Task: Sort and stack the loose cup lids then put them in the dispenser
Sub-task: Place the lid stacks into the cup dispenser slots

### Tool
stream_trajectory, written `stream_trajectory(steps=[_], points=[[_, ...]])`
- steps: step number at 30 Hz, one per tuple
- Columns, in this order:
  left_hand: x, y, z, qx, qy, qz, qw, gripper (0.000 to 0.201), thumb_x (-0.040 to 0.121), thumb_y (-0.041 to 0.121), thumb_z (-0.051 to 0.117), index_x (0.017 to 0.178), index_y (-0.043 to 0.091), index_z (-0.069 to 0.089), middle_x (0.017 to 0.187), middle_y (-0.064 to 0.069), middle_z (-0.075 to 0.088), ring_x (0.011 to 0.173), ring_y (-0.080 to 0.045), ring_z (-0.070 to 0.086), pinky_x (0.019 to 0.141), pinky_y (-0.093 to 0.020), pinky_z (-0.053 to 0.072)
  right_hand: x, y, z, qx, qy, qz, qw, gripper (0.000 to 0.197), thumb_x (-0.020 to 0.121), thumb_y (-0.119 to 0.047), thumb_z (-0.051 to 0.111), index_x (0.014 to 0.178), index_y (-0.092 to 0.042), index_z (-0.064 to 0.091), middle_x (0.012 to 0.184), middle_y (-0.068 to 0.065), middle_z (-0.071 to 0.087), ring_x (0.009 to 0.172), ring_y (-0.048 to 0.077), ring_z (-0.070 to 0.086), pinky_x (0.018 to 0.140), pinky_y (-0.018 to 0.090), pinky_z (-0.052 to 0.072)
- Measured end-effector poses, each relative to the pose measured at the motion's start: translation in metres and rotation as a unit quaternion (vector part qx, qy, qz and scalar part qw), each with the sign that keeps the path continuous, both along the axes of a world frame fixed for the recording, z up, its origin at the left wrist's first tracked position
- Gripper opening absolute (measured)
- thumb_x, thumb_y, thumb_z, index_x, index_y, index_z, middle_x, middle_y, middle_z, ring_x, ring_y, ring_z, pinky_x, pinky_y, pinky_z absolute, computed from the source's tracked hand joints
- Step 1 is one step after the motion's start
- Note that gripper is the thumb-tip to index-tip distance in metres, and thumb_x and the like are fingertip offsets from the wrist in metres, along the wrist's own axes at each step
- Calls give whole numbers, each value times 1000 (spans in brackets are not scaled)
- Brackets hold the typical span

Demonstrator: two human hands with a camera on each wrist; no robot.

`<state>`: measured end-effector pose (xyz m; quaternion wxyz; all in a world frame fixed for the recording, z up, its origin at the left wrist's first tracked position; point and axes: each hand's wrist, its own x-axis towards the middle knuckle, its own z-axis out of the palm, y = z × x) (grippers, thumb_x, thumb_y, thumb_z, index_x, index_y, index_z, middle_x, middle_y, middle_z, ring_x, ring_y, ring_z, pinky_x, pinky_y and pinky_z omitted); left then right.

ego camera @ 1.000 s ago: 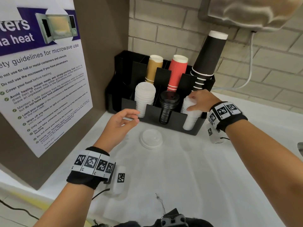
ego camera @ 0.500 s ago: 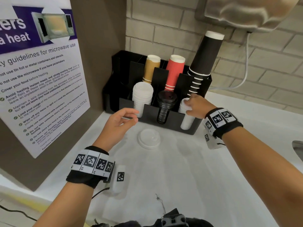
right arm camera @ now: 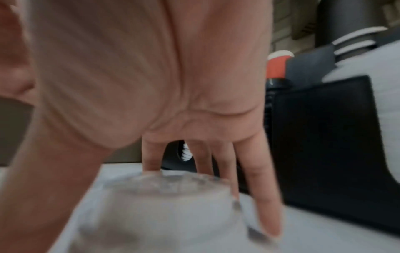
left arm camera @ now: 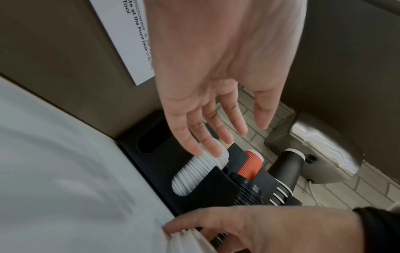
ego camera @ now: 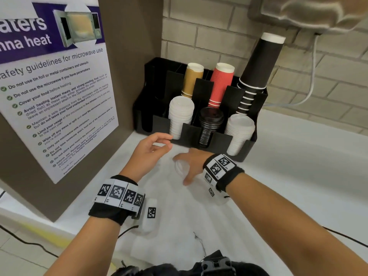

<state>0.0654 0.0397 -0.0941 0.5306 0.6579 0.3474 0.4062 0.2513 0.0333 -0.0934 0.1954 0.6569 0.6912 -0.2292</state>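
Observation:
One loose white lid (ego camera: 180, 166) lies on the white counter in front of the black dispenser (ego camera: 215, 145). My right hand (ego camera: 185, 169) is spread over this lid. In the blurred right wrist view its straight fingers (right arm camera: 266, 214) come down at the far rim of the lid (right arm camera: 164, 205), with the thumb at the near side. My left hand (ego camera: 159, 143) hovers open and holds nothing, just left of the lid and near the dispenser's front. The dispenser's front row holds a white lid stack (ego camera: 180, 114), a black lid stack (ego camera: 211, 124) and another white lid stack (ego camera: 240, 128).
Brown cups (ego camera: 192, 80), red cups (ego camera: 221, 84) and tall black cups (ego camera: 258, 64) stand upside down in the dispenser's back row. A panel with a microwave poster (ego camera: 55, 86) closes the left side. A hand dryer (ego camera: 308, 12) hangs above, with its cable (ego camera: 310, 86).
My right hand left the right white lid stack and came down and left onto the loose lid on the counter. The left hand stayed hovering in about the same place.

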Motion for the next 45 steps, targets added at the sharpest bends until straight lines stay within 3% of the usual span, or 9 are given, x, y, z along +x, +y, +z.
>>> stream_trajectory(steps=[3, 7, 11, 17, 25, 29, 34, 39, 45], points=[[-2, 0, -1, -10, 18, 9, 1000, 20, 92, 13, 63, 103, 28, 66, 99, 7, 63, 86, -15, 61, 79, -28, 48, 2, -1, -3, 29, 13, 0, 1000, 84, 66, -41, 82, 138, -40, 37, 115, 4, 37, 113, 29, 49, 94, 43, 49], [0, 0, -1, -12, 71, -23, 997, 40, 87, 13, 70, 116, 38, 59, 118, 11, 57, 101, -12, 61, 73, -14, 46, 10, -9, 11, 79, 112, -19, 990, 74, 69, -37, 81, 133, -38, 44, 122, 4, 46, 112, 22, 49, 89, 34, 50], [10, -7, 2, -13, 29, -99, 995, 90, 66, 23, 87, 140, 41, 39, 138, 9, 47, 125, -9, 50, 95, -20, 46, 16, -27, 44, 128, 465, -122, 868, 61, 73, -20, 80, 123, -41, 52, 115, 0, 56, 97, 12, 61, 67, 28, 57], [28, -14, 10, 15, -96, -99, 990, 92, 66, 19, 88, 143, 40, 41, 142, 6, 48, 116, -1, 58, 81, -20, 54, 21, -46, 65, 139, 594, -149, 778, 61, 82, -15, 72, 132, -36, 44, 123, 13, 61, 110, 31, 62, 86, 52, 54], [40, -17, 16, 36, -98, -90, 990, 92, 64, 23, 85, 144, 34, 41, 146, 4, 44, 116, 0, 58, 81, -19, 54, 29, -59, 68, 168, 605, -162, 761, 56, 80, -17, 73, 127, -39, 52, 116, -1, 63, 107, 21, 65, 80, 43, 58], [44, -18, 20, 17, -91, -99, 991, 94, 62, 25, 85, 143, 39, 40, 147, 6, 44, 120, -17, 59, 89, -31, 56, 31, -62, 73, 193, 595, -151, 765, 60, 78, -12, 76, 127, -36, 52, 115, -1, 62, 103, 18, 67, 76, 41, 59], [48, -18, 31, 10, -89, -109, 990, 96, 61, 25, 83, 143, 44, 36, 146, 13, 42, 126, -15, 54, 105, -42, 46, 31, -58, 79, 262, 542, -132, 788, 61, 74, -12, 80, 125, -32, 52, 117, 5, 59, 100, 18, 65, 77, 41, 59], [38, -10, 28, 24, -77, -58, 995, 62, 77, 29, 73, 130, 46, 46, 136, 18, 49, 116, -4, 58, 87, -15, 49, 75, -33, 104, 375, 440, -126, 806, 59, 71, -13, 82, 120, -27, 52, 118, -9, 53, 102, 9, 55, 77, 15, 50], [15, -2, 13, 45, -40, -8, 998, 31, 91, 17, 66, 114, 36, 60, 118, 23, 62, 100, 2, 64, 77, -10, 48, 164, -9, 112, 382, 283, -223, 851, 52, 72, -21, 81, 113, -36, 53, 103, -5, 55, 95, 15, 54, 74, 21, 46]])
